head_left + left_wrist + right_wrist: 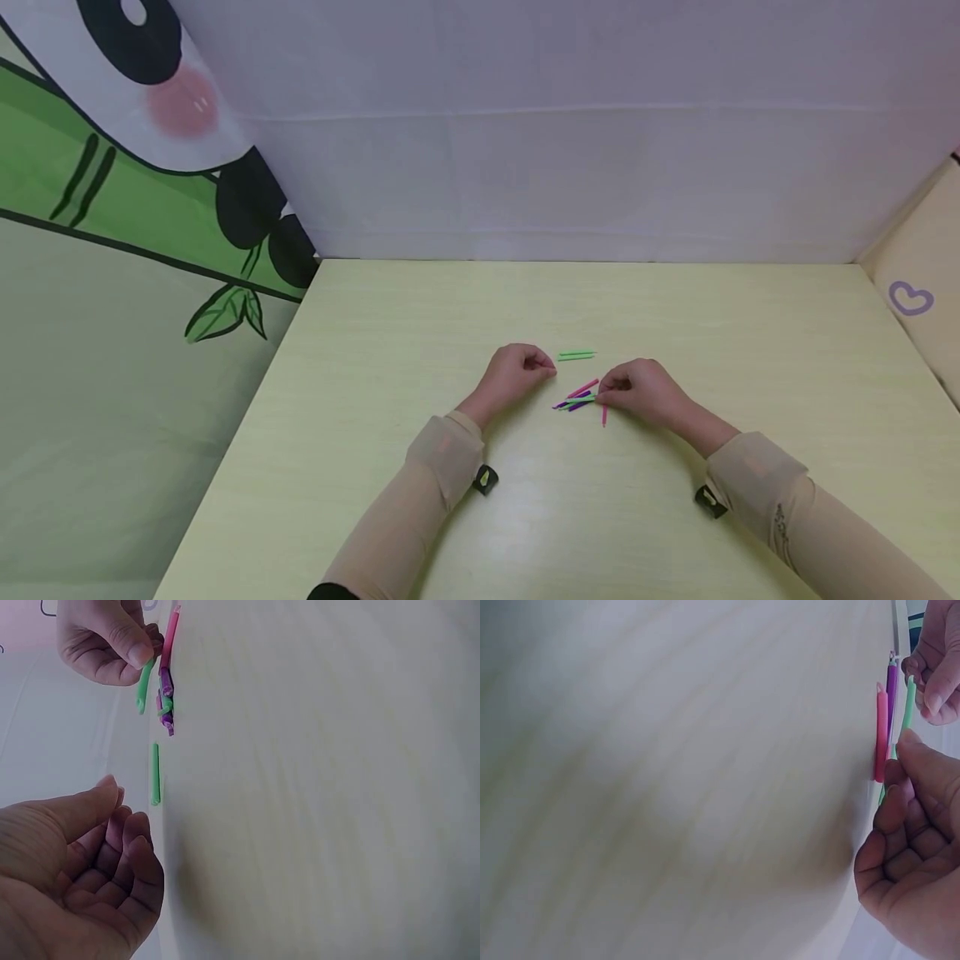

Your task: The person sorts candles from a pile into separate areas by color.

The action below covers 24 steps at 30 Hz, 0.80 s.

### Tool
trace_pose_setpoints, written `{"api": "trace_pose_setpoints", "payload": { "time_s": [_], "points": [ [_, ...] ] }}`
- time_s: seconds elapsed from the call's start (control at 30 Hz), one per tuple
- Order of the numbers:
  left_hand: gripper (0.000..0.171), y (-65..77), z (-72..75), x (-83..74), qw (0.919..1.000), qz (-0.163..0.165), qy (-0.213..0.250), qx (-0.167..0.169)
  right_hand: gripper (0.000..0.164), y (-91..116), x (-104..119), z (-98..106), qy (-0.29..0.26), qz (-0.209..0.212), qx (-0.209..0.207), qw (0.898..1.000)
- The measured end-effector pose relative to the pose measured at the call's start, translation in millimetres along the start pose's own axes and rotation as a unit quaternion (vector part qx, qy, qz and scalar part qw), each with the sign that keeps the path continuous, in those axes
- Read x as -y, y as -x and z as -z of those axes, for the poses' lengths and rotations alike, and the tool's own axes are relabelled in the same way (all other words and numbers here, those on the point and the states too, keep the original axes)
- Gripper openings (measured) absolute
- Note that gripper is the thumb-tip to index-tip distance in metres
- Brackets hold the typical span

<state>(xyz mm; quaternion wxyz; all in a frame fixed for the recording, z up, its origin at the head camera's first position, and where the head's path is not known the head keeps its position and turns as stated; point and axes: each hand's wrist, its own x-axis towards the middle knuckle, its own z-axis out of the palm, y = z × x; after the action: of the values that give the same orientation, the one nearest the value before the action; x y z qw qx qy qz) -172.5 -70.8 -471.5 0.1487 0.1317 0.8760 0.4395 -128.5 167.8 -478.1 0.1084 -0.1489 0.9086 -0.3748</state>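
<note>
Above a small pile of sticks, my right hand [647, 392] pinches a thin green stick [909, 709] between thumb and forefinger. Pink [171, 634], purple [892, 690] and green sticks lie crossed together in that pile on the table. One pink stick [604, 416] points toward me just under the right fingertips. My left hand [517, 375] hovers to the left of the pile, thumb and forefinger tips close together, other fingers loosely curled, nothing seen between them. Beyond the pile, two green sticks [576, 358] lie side by side, near the left fingertips.
A pale wood-grain table [375, 333] carries everything. Behind it hangs a plain light curtain [562, 183]. On the left is a printed cloth [90, 400] with a green and white cartoon; a cream panel with a purple heart [911, 297] borders the right edge.
</note>
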Motion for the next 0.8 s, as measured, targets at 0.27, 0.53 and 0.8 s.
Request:
{"api": "trace_pose_setpoints", "payload": {
  "time_s": [0.27,0.53,0.8],
  "points": [
    [0.004,-15.1,-4.1,-14.0,0.9999,0.005,0.008,-0.013,0.006,-16.3,-11.8,26.6,0.002,0.009,0.014,1.0],
    [0.005,-17.5,-7.4,-12.4,0.9999,0.004,0.01,0.001,0.004,-22.7,-17.8,30.6,-0.002,0.006,0.006,1.0],
    [0.006,-17.8,-8.2,-10.9,0.9999,-0.004,0.014,0.006,0.005,-27.6,-20.7,33.8,0.0,-0.008,-0.004,1.0]
  ]
}}
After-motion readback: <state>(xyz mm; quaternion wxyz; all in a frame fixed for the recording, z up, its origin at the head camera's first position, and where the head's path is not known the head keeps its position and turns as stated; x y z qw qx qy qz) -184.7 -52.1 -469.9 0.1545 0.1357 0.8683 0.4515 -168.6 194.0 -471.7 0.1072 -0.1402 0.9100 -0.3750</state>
